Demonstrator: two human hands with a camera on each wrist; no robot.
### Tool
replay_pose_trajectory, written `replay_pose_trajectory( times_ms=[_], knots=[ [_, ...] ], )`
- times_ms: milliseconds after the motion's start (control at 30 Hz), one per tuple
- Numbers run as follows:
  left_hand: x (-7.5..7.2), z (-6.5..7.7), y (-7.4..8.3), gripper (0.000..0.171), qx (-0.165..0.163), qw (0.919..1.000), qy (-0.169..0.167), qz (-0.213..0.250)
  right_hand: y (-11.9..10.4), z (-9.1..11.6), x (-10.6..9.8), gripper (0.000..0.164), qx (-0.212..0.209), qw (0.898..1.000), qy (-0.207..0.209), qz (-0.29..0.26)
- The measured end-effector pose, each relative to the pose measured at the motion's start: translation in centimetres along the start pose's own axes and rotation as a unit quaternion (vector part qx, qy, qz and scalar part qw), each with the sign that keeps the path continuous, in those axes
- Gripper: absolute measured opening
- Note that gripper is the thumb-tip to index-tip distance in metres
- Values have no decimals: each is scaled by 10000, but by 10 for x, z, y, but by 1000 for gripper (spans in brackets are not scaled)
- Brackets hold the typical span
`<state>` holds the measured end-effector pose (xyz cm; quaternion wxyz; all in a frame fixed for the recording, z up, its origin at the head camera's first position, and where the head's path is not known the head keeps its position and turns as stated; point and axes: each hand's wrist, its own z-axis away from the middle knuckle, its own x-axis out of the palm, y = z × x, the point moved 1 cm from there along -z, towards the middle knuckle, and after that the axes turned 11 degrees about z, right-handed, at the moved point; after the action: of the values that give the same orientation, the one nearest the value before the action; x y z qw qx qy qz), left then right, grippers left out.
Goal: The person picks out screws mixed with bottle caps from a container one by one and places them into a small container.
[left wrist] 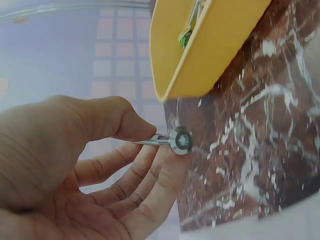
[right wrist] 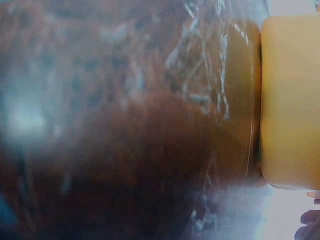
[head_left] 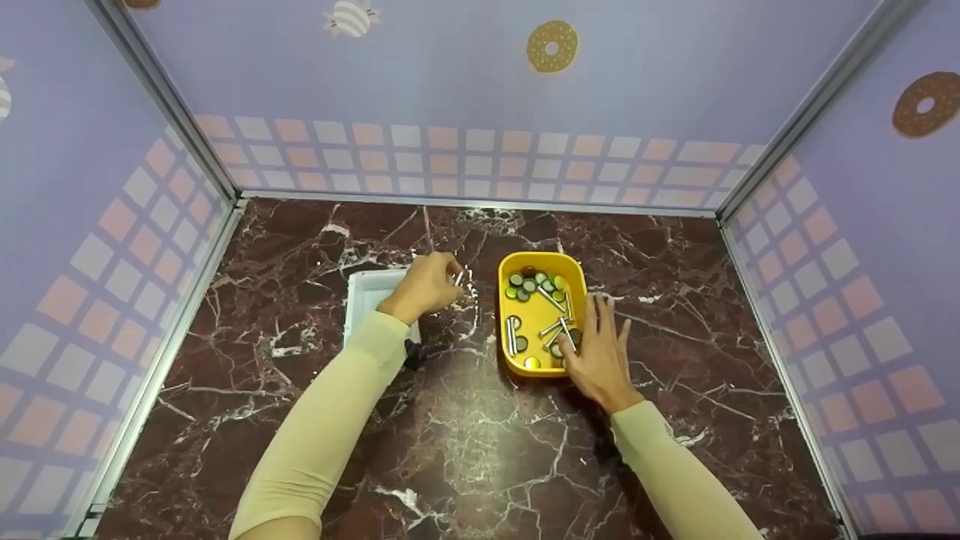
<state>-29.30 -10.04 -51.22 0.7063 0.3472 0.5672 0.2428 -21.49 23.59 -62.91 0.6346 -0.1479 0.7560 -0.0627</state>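
Observation:
My left hand (head_left: 427,285) pinches a silver bolt (left wrist: 181,141) between thumb and fingers, its round socket head pointing outward. In the head view this hand hangs between a white tray (head_left: 351,304) and a yellow box (head_left: 534,315), with the wrist over the tray. My right hand (head_left: 600,356) rests at the box's right side, fingers straight along the outer wall and thumb over the near rim. Several bolts (head_left: 551,298) and small round discs (head_left: 529,285), green and grey, lie inside the box. The left forearm and hand hide part of the white tray.
Both containers stand on a dark red marbled tabletop (head_left: 480,442). Lilac panels with a checked band (head_left: 480,161) enclose the back and both sides, meeting the table along metal strips.

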Motion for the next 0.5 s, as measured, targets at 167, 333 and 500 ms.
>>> replay_pose_trajectory(
  times_ms=[167,333,500],
  knots=[
    [-21,8,-14,42,-189,9996,196,17,0,-1,0,95,-25,10000,10,41],
    [-37,19,-32,44,-446,9983,367,39,0,-1,1,96,-23,9999,-20,101],
    [-49,28,-49,42,-560,9971,507,93,1,0,1,96,-11,9999,-32,137]
  ],
)
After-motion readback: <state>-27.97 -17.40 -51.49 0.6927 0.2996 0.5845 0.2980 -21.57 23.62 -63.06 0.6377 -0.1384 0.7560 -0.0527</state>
